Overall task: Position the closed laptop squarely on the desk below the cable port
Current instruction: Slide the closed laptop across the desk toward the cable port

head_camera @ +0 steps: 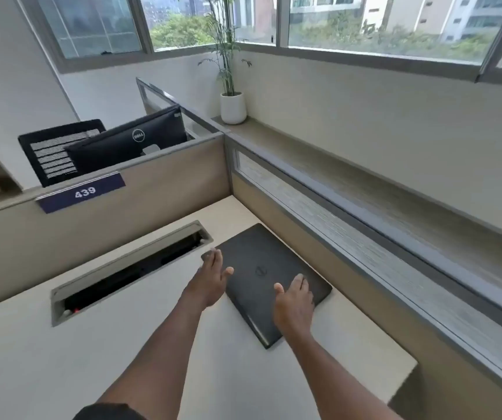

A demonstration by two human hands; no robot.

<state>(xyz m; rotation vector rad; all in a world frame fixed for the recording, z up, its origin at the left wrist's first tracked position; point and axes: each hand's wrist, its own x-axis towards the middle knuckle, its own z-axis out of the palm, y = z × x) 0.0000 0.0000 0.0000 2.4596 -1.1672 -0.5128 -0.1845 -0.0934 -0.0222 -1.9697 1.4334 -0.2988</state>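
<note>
A closed black laptop [262,268] lies flat on the pale desk [152,344], in the corner by the right partition, turned at an angle to the desk edges. The long cable port [128,272] is a recessed slot with a grey rim, left of the laptop. My left hand [212,278] rests at the laptop's left edge, fingers stretched along it. My right hand [293,301] lies flat on the lid near its right front corner, fingers apart. Neither hand is closed around the laptop.
Beige partitions [152,189] wall the desk at the back and right. A blue "439" sign [81,192] hangs on the back partition. Behind it stand a black monitor [128,144] and chair [49,150]. A potted plant [233,107] sits on the window ledge.
</note>
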